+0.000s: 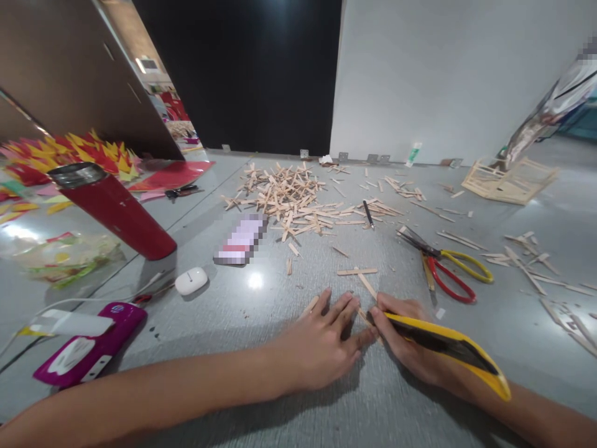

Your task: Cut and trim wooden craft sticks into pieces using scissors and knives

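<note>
The person is pressing the left hand [326, 339] flat on the grey worktop [261, 348], fingers spread wide, pinning down a thin wooden stick [365, 318] that is lying between the two hands. The right hand [410, 339] is wrapped tight around a yellow and black cutter knife [448, 345], and its tip is touching the stick just beside the left fingertips.

To do this cut well, I think the left hand should be holding the stick very still, with the fingers staying to the side of the blade and never in front of it. The knife should be going slowly and pressing evenly, so the stick is not splitting or jumping away.

Counting what is lying about: one pair of scissors with a red and a yellow handle [450, 270], one red flask [112, 208], one white mouse [191, 280], one pen [368, 213], one small stick frame [508, 180] far off on the right. A big pile of sticks [286, 199] is sitting well apart, farther back; there are too many to count. Two loose sticks [357, 271] are lying near the fingers.
</note>
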`<control>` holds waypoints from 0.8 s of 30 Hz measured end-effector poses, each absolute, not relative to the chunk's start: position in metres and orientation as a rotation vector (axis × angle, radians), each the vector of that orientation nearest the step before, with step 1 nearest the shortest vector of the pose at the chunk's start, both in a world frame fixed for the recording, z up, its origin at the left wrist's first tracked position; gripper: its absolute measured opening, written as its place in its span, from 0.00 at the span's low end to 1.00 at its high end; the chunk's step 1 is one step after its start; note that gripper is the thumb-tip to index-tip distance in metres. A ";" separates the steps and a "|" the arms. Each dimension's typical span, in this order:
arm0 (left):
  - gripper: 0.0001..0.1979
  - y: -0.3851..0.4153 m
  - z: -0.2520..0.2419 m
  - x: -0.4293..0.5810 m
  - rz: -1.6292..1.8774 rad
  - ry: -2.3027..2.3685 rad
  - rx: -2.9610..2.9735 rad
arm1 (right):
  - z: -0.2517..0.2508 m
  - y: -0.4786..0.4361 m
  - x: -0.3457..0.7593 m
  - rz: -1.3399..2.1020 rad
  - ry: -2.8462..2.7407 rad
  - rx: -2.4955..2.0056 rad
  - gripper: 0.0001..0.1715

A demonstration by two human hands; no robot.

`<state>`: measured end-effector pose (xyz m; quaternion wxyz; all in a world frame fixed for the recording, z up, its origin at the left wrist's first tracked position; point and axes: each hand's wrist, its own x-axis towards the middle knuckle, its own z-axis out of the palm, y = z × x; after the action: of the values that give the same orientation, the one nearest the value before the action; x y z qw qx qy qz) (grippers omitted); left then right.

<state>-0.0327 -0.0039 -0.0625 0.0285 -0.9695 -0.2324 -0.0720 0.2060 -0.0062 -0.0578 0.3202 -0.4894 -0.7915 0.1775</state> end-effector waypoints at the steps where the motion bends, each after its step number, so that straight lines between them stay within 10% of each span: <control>1: 0.25 -0.004 -0.062 -0.033 -0.217 -0.719 -3.000 | -0.058 -0.006 0.206 0.459 -2.088 -1.281 0.21; 24: 0.26 -0.004 -0.065 -0.034 -0.219 -0.742 -3.031 | -0.048 -0.002 0.208 0.592 -2.091 -1.293 0.21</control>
<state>-0.0337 -0.0041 -0.0645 0.0066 -0.9690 -0.2370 -0.0700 0.2080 -0.0017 -0.0480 0.3016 -0.4876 -0.7884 0.2231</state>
